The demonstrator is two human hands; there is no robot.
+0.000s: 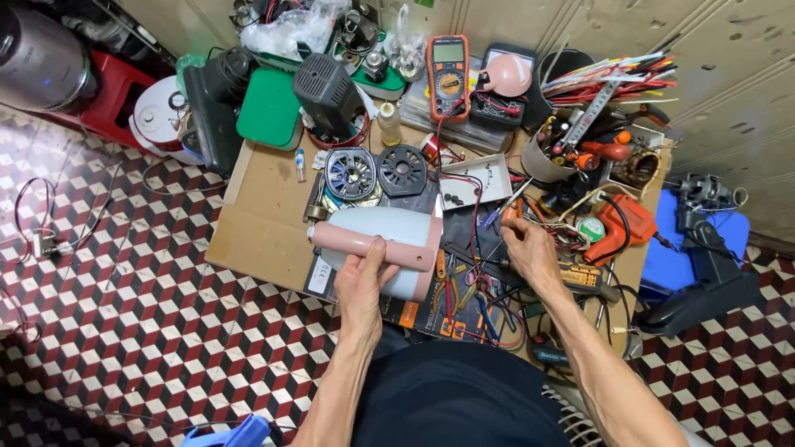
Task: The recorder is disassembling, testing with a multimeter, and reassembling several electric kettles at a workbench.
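**Hair dryer in hand over cluttered bench**

While clamped in the left hand (pixel 362 277) by its folded pink handle, hair dryer (pixel 383 248) lies over the cardboard (pixel 265 215). Right hand (pixel 527 252) closed around a thin tool (pixel 501 207), just beside. Multimeter (pixel 448 77) farther back.

Floor (pixel 124 314) tiled in red, white, black cube pattern; grey panelled wall (pixel 729 74) behind

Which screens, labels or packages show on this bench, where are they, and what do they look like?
Orange-cased multimeter: back of bench, upright rectangle, grey screen, round dial.
Black printed card with orange patches: front edge, under the pale blue and pink hair dryer that the left hand grips.
Clear plastic bag: back left, crumpled.
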